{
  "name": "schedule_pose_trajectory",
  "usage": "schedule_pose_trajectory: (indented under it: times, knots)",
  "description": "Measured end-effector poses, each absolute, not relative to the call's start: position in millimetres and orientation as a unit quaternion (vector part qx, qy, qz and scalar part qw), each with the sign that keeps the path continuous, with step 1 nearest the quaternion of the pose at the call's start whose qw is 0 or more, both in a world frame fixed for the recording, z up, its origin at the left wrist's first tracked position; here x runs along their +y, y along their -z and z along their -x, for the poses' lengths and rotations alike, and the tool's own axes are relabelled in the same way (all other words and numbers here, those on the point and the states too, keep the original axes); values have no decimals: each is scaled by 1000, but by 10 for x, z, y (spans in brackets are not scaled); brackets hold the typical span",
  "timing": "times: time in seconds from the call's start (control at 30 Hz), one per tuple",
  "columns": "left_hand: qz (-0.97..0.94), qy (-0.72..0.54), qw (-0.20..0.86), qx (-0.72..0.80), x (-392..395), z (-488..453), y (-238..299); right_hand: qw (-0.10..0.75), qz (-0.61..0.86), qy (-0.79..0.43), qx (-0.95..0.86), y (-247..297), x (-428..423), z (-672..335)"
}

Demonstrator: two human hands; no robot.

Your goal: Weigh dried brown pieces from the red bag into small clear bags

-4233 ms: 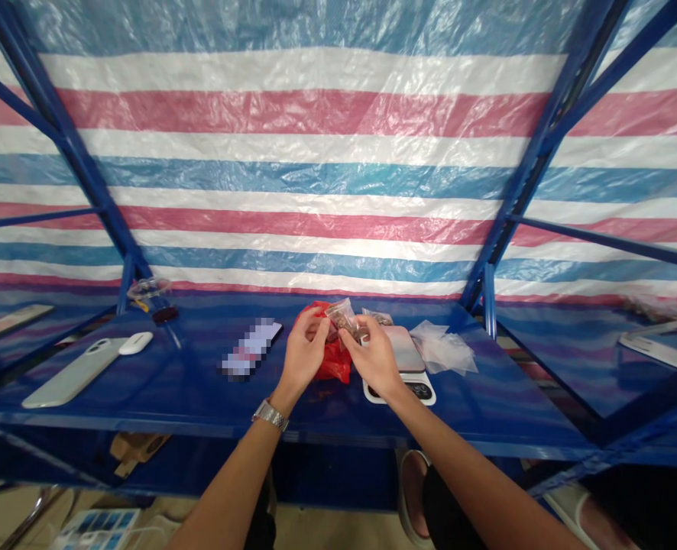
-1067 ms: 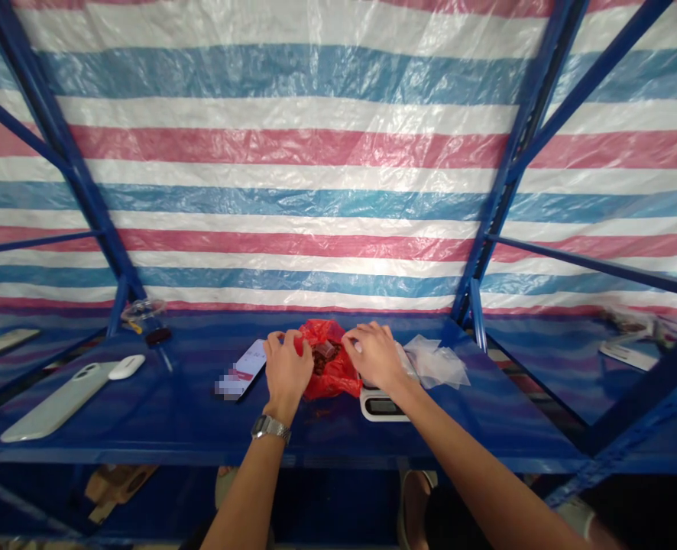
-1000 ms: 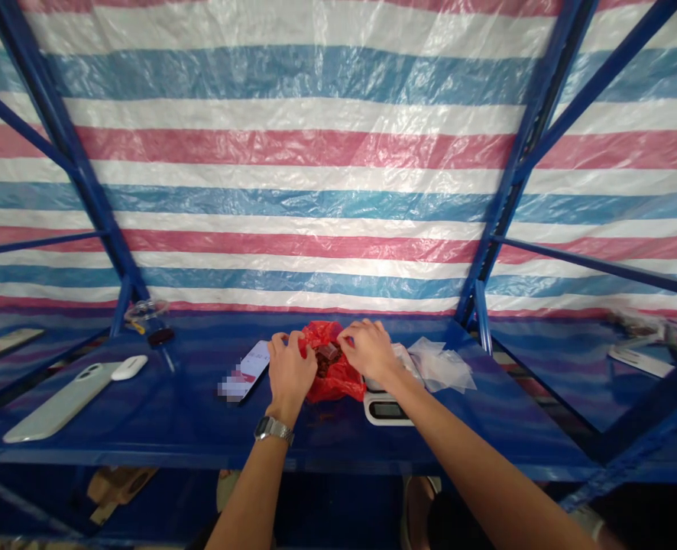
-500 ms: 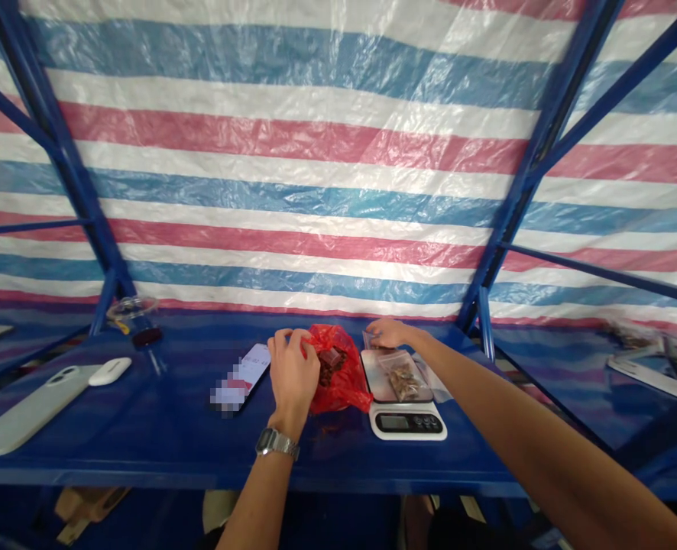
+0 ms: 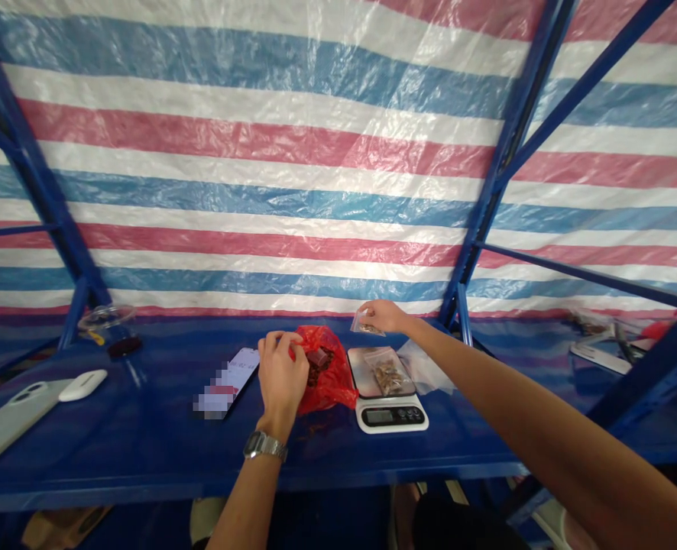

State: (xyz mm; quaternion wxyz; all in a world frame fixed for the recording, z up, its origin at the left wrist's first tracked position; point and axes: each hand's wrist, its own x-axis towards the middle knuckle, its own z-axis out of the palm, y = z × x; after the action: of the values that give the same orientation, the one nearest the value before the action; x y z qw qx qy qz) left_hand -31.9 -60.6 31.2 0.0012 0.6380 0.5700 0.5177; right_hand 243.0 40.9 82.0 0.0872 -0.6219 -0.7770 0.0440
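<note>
My left hand (image 5: 283,374) is closed on the rim of a red plastic bag (image 5: 334,386), which lies open with small dark brown pieces (image 5: 315,365) inside. My right hand (image 5: 385,316) pinches a small clear zip bag (image 5: 368,327) with some light brown bits in it, just beyond the kitchen scale (image 5: 393,416). On the scale's plate rests another zip bag (image 5: 389,374), holding tan dried pieces. Clear plastic bags (image 5: 427,368) lie to the right of the scale, partly under my right forearm. The scale's reading is too small to make out.
Left of the red bag lies a phone (image 5: 229,382) with its screen lit. Farther left are a pale phone (image 5: 14,416), a white earbud case (image 5: 83,385) and a clear cup (image 5: 121,344) with dark liquid. Blue metal posts (image 5: 476,198) and striped sheeting (image 5: 270,183) stand behind the blue table (image 5: 160,451).
My right hand has moved the small zip bag away from the scale's back edge, lifting it toward the rear. My left hand keeps its hold on the red bag. The view has turned slightly right.
</note>
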Motion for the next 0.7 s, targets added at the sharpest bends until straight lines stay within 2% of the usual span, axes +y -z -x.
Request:
schedule_pose_trajectory:
  times: [0.17,0.3,0.5,0.7]
  knots:
    - [-646,-516,17,563,-597,249,-318,58,614,-11,-787,-906,221,-2309]
    - [-640,-526,12,560,-593,232,-331,9,581,-59,-812,-1063,13,-2384]
    - [-629,-534,4,566,-569,213,-323,46,590,-133,-795,-1186,-239,-2541]
    - [-627,-552,-9,550,-575,136,-296,51,626,-60,-776,-926,-482,-2415]
